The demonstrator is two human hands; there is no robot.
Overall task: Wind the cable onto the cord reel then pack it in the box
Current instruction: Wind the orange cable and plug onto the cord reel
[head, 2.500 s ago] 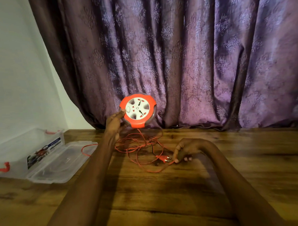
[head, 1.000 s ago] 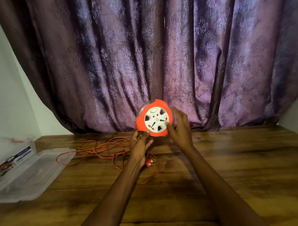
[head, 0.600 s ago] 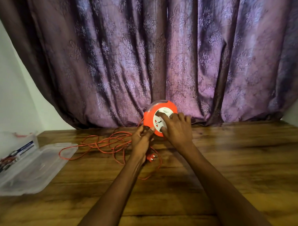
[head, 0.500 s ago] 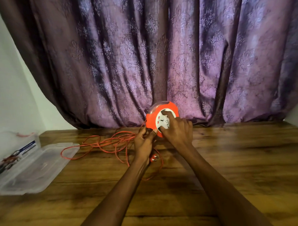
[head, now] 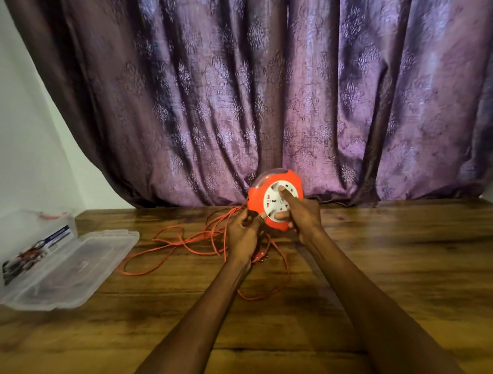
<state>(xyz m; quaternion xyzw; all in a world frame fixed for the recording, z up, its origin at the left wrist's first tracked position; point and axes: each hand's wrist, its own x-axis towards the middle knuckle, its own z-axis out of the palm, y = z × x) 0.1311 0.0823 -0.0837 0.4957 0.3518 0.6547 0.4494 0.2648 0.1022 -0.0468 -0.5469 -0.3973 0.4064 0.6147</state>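
**Both hands on cord reel, cable loose on table**

Reaching forward from the bottom edge, two bare forearms cross the wooden table toward its far side. Nearest the camera, one loop of the orange cable lies on the wood between the arms. Just beyond it, the plug rests on the table, partly hidden by the left wrist.

Left hand: fingers curled, fingertips at the lower left edge of the cord reel. Cable strands pass right by this hand; whether the fingers pinch a strand or only the reel's rim cannot be told.

Right hand: wrapped on the reel's lower right side, fingers curled under its rim, one finger stretched up across the white socket face. Grip is on the reel itself.

Reel: orange body, white round face with sockets, standing on edge and facing the camera, at the far middle of the table. Bottom edge is hidden by the hands, so contact with the table is not confirmed.

Cable: mostly unwound, spread in loose tangled loops to the left of the reel and hands, running up to the reel's left side.

Box: clear plastic, open, at the table's left edge, well apart from the reel; its lid lies flat beside it. A printed label shows on the box wall.

Behind all: purple patterned curtain; white wall at left.
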